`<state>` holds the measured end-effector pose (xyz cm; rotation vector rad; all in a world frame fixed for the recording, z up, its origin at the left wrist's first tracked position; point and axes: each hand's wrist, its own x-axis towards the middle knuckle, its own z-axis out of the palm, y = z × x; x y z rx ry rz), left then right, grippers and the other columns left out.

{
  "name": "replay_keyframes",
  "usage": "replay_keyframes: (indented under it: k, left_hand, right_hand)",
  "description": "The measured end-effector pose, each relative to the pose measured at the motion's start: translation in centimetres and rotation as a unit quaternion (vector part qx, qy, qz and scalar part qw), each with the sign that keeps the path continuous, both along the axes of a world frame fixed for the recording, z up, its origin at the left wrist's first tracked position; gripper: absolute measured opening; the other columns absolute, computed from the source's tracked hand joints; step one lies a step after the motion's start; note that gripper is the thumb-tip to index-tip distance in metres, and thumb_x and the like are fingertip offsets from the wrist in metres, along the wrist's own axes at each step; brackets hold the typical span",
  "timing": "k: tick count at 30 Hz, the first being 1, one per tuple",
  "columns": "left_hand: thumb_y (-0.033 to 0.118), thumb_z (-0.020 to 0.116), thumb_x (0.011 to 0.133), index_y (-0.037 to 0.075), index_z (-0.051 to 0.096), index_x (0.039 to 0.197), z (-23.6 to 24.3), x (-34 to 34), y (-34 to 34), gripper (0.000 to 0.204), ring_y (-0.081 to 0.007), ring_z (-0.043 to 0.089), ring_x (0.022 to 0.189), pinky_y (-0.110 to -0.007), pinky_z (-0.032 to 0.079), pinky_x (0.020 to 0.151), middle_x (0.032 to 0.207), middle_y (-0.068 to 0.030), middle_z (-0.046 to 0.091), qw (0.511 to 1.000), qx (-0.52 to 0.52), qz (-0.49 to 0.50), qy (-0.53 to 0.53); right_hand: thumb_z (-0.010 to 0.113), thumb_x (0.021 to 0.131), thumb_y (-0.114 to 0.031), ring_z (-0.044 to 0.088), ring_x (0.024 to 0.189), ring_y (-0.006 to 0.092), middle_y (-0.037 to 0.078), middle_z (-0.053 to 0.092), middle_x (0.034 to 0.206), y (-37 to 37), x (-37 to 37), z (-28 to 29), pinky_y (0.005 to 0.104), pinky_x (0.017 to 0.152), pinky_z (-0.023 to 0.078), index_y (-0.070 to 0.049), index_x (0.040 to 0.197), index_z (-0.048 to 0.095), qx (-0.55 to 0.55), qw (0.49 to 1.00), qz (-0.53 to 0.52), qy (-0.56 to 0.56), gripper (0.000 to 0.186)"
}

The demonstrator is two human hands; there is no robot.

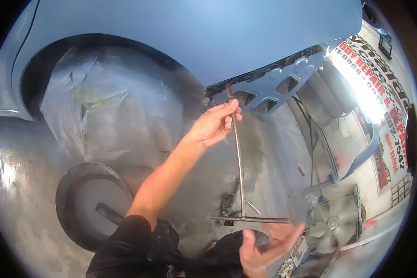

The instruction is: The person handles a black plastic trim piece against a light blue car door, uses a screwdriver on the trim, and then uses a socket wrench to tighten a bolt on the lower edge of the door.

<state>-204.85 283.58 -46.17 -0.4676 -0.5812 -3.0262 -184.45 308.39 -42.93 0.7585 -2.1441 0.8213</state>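
My left hand [217, 123] is closed around the upper shaft of a long metal T-handle wrench [240, 171]. The wrench's top end meets the lower edge of a blue-grey car body [227, 32], beside a blue-grey panel with oblong holes [278, 88]. Whether it is seated on a fastener there, I cannot tell. Its crossbar lies at the lower end, nearer to me. Just below the crossbar's right part is my right hand [268, 245], open with fingers spread and slightly blurred. It appears to hold nothing.
Translucent plastic sheeting [106, 102] covers the wheel in the arch. A round, dark-rimmed object [90, 201] rests on the floor by my left arm. On the right stand a fan [332, 223], a metal frame [329, 157] and a printed banner [380, 92].
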Motion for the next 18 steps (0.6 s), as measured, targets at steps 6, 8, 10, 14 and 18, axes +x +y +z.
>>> replay_keyframes:
  k: [6,8,10,14,18]
  left_hand:
    - [0.024,0.071,0.092,0.002,0.063,0.095,0.5,0.1,1.0,0.024,-0.0032,0.059,0.056,-0.014,0.051,0.052,0.081,-0.0072,0.066,0.998,-0.002,0.040,-0.042]
    - [0.024,0.072,0.092,0.002,0.063,0.095,0.6,0.8,-0.1,0.024,-0.0029,0.059,0.057,-0.014,0.051,0.052,0.081,-0.0063,0.065,0.998,0.008,0.041,-0.037]
    - [0.025,0.072,0.092,0.002,0.063,0.095,0.9,0.7,0.3,0.024,-0.0026,0.059,0.059,-0.015,0.051,0.052,0.082,-0.0054,0.065,0.999,0.005,0.040,-0.032]
    - [0.026,0.071,0.093,0.004,0.063,0.095,1.1,0.8,1.0,0.024,-0.0025,0.058,0.063,-0.016,0.050,0.053,0.083,-0.0025,0.063,0.996,-0.014,0.067,-0.049]
    - [0.030,0.066,0.096,0.004,0.064,0.099,1.9,2.0,0.9,0.027,-0.0018,0.054,0.063,-0.017,0.047,0.060,0.086,0.0001,0.064,0.995,-0.060,0.071,-0.042]
  right_hand:
    - [0.079,0.081,-0.035,0.024,0.132,0.0614,0.037,0.025,0.140,2.9,0.0,3.1,0.0724,0.105,0.030,-0.002,0.133,0.052,0.444,0.840,-0.147,0.277,0.067]
    - [0.078,0.082,-0.035,0.030,0.131,0.0578,0.037,0.031,0.138,0.7,-0.9,4.1,0.0717,0.107,0.027,-0.001,0.122,0.062,0.473,0.791,-0.099,0.376,0.055]
    - [0.070,0.086,-0.030,0.051,0.111,0.0423,0.021,0.053,0.113,0.3,-2.0,4.2,0.0666,0.102,0.033,-0.003,0.112,0.068,0.471,0.795,-0.058,0.379,0.037]
    - [0.060,0.092,-0.028,0.066,0.094,0.0314,0.009,0.066,0.093,0.5,-2.2,3.8,0.0601,0.095,0.042,-0.006,0.109,0.069,0.487,0.819,-0.050,0.301,0.030]
    - [0.052,0.101,-0.028,0.070,0.087,0.0399,0.023,0.069,0.095,0.4,-3.0,2.0,0.0535,0.078,0.055,0.005,0.120,0.060,0.240,0.943,-0.023,-0.230,0.039]
